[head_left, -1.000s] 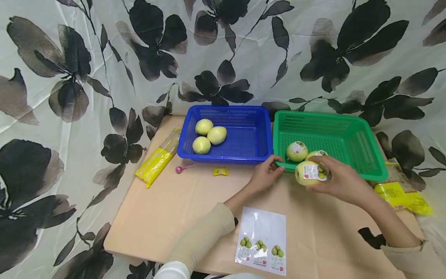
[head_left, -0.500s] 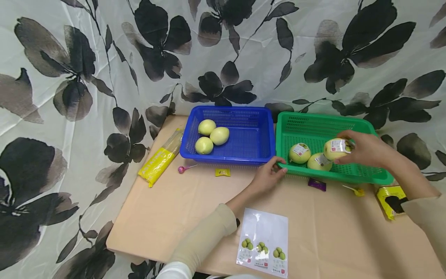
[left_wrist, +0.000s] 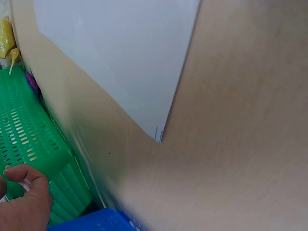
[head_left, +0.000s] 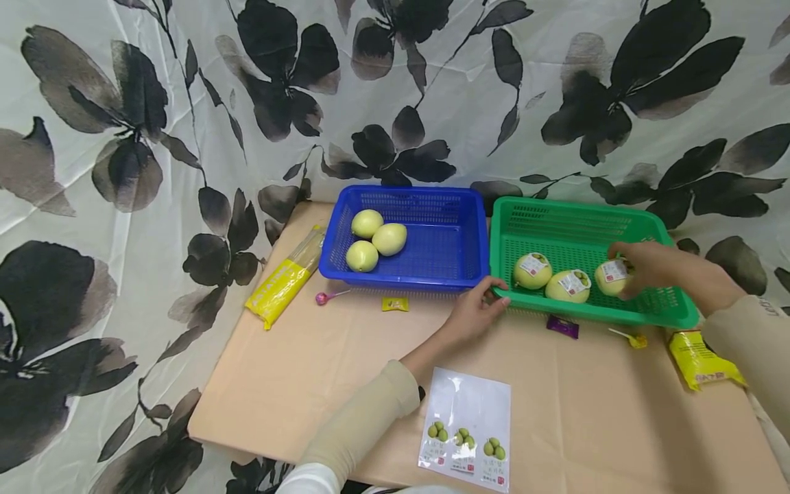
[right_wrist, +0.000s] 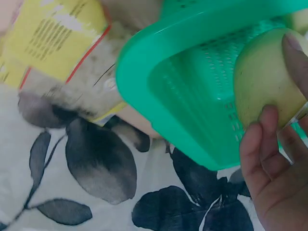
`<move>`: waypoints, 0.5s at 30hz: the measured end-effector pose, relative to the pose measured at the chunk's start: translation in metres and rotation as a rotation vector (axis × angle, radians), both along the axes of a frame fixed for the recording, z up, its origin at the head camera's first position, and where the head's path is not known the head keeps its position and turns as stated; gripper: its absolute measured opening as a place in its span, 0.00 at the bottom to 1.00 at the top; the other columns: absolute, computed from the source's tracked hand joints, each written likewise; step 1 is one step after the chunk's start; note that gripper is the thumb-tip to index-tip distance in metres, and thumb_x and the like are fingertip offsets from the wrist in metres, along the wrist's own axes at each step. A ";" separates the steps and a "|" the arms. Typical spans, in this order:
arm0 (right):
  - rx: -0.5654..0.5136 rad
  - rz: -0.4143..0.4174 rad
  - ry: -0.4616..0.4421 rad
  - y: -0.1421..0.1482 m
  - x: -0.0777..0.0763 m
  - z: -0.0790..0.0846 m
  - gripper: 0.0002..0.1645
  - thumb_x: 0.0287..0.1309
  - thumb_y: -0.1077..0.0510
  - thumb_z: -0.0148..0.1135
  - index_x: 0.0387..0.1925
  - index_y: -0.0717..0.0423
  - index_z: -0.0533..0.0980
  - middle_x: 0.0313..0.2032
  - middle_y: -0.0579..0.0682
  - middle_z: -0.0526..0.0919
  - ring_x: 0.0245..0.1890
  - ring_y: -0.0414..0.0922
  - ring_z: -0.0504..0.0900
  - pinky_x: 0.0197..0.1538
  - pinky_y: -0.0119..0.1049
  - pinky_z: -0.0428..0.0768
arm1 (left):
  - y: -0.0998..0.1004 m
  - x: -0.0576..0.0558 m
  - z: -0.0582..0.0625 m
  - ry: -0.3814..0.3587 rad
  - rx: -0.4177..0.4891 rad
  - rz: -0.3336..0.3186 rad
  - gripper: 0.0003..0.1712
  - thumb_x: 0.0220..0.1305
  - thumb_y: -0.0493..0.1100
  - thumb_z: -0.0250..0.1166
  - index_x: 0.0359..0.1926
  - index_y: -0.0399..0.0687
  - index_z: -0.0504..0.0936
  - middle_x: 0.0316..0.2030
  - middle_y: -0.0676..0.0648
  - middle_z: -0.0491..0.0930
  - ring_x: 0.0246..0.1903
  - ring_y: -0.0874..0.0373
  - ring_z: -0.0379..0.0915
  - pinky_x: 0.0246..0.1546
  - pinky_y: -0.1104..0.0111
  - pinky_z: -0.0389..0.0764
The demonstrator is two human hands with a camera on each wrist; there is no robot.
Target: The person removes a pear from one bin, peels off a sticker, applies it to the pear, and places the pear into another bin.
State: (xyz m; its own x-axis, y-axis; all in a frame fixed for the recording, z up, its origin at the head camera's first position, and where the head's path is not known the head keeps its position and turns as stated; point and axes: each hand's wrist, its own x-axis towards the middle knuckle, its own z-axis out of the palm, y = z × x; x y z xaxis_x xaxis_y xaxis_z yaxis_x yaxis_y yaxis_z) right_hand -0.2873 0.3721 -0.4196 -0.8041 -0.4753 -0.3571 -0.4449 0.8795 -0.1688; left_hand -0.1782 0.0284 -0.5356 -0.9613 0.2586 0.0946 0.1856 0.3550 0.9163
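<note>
In the head view my left hand (head_left: 472, 314) pinches the front left corner of the green basket (head_left: 617, 314), beside the blue basket. Thumb and finger curl at that rim in the left wrist view. My right hand (head_left: 666, 267) is inside the green basket toward its right end and holds a pale green pear-like fruit (head_left: 612, 277) with a white picture label. The right wrist view has the fingers round this fruit (right_wrist: 264, 77). Left of it lie two more labelled fruits, one in the middle (head_left: 568, 286) and one farther left (head_left: 532, 271).
Three unlabelled fruits (head_left: 389, 239) sit in the blue basket (head_left: 404, 280). A label sheet (head_left: 465, 429) lies at the front. Around the baskets are yellow packets (head_left: 703, 360), a long yellow bag (head_left: 284, 278), lollipops (head_left: 322, 298) and small wrapped sweets (head_left: 562, 327). Patterned cloth hangs behind.
My right hand has carried the labelled fruit from the basket's front edge rightward and down into the green basket. My left hand has stayed on the rim.
</note>
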 end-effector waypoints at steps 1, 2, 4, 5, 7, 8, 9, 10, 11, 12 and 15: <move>-0.005 0.012 -0.013 0.000 -0.001 -0.002 0.46 0.40 0.52 0.87 0.57 0.65 0.71 0.45 0.62 0.83 0.39 0.56 0.75 0.37 0.48 0.77 | 0.000 0.000 0.000 0.001 0.002 0.000 0.14 0.76 0.48 0.64 0.58 0.60 0.77 0.39 0.55 0.81 0.27 0.70 0.69 0.28 0.78 0.72; -0.006 0.026 -0.025 -0.001 -0.002 -0.004 0.45 0.40 0.54 0.87 0.56 0.65 0.71 0.44 0.61 0.83 0.38 0.55 0.75 0.37 0.47 0.78 | 0.000 0.000 0.000 0.002 0.002 0.001 0.14 0.76 0.48 0.64 0.58 0.59 0.77 0.39 0.54 0.81 0.27 0.70 0.69 0.28 0.78 0.72; -0.001 0.049 -0.045 -0.004 -0.004 -0.008 0.43 0.40 0.57 0.87 0.55 0.65 0.72 0.43 0.60 0.82 0.36 0.52 0.75 0.36 0.45 0.78 | -0.001 0.000 0.001 0.000 0.000 0.003 0.14 0.76 0.48 0.64 0.59 0.59 0.77 0.39 0.55 0.81 0.27 0.70 0.69 0.29 0.78 0.72; 0.006 0.058 -0.057 -0.005 -0.004 -0.010 0.43 0.40 0.57 0.87 0.55 0.65 0.72 0.42 0.59 0.82 0.36 0.52 0.75 0.36 0.45 0.79 | -0.001 0.000 0.001 -0.001 0.000 0.004 0.14 0.76 0.48 0.63 0.59 0.59 0.77 0.39 0.55 0.81 0.27 0.70 0.69 0.29 0.78 0.72; 0.022 0.064 -0.084 -0.008 -0.005 -0.013 0.43 0.39 0.58 0.87 0.55 0.64 0.72 0.42 0.59 0.82 0.35 0.51 0.75 0.37 0.45 0.80 | -0.001 0.001 0.001 -0.002 0.001 0.005 0.14 0.76 0.48 0.63 0.59 0.59 0.77 0.39 0.55 0.81 0.27 0.70 0.69 0.29 0.78 0.73; 0.031 0.065 -0.098 -0.010 -0.005 -0.014 0.42 0.39 0.58 0.87 0.55 0.64 0.72 0.42 0.59 0.82 0.36 0.51 0.76 0.37 0.45 0.81 | -0.001 0.001 0.001 -0.003 0.002 0.005 0.14 0.76 0.48 0.64 0.59 0.59 0.77 0.39 0.55 0.81 0.27 0.70 0.69 0.29 0.78 0.73; 0.038 0.069 -0.113 -0.012 -0.005 -0.015 0.42 0.38 0.59 0.86 0.55 0.64 0.72 0.42 0.59 0.82 0.36 0.51 0.76 0.37 0.46 0.81 | -0.001 0.001 0.001 -0.004 0.005 0.006 0.14 0.76 0.48 0.64 0.59 0.58 0.77 0.38 0.56 0.81 0.27 0.70 0.69 0.29 0.78 0.73; 0.050 0.068 -0.132 -0.013 -0.005 -0.016 0.43 0.39 0.59 0.86 0.55 0.64 0.72 0.42 0.59 0.82 0.36 0.52 0.76 0.37 0.46 0.82 | -0.001 0.001 0.001 -0.004 0.006 0.006 0.14 0.76 0.48 0.64 0.59 0.58 0.77 0.38 0.56 0.81 0.26 0.70 0.70 0.28 0.78 0.73; 0.058 0.062 -0.152 -0.015 -0.005 -0.018 0.42 0.39 0.60 0.85 0.55 0.64 0.71 0.42 0.59 0.82 0.36 0.52 0.76 0.37 0.45 0.82 | -0.001 0.001 0.001 -0.004 0.007 0.007 0.14 0.76 0.48 0.64 0.59 0.58 0.77 0.38 0.56 0.81 0.26 0.70 0.70 0.28 0.78 0.73; 0.068 0.058 -0.169 -0.016 -0.004 -0.019 0.42 0.40 0.61 0.85 0.56 0.65 0.71 0.43 0.59 0.82 0.36 0.52 0.76 0.36 0.44 0.81 | -0.001 0.002 0.001 -0.005 0.009 0.007 0.14 0.76 0.48 0.64 0.59 0.58 0.77 0.38 0.57 0.81 0.26 0.70 0.70 0.28 0.78 0.73; 0.094 0.050 -0.211 -0.021 -0.003 -0.023 0.40 0.44 0.65 0.82 0.57 0.65 0.70 0.43 0.60 0.82 0.36 0.51 0.75 0.34 0.40 0.80 | -0.001 0.002 0.001 -0.003 0.011 0.004 0.14 0.76 0.48 0.64 0.59 0.57 0.77 0.38 0.57 0.81 0.26 0.70 0.70 0.27 0.78 0.73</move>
State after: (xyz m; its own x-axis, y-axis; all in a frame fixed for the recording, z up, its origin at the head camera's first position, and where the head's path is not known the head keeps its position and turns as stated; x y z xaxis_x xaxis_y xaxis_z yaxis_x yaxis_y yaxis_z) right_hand -0.2903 0.3510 -0.4421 -0.6837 -0.4693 -0.5589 -0.4515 0.8737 -0.1812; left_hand -0.1759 0.0274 -0.5345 -0.9626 0.2539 0.0948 0.1817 0.3453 0.9207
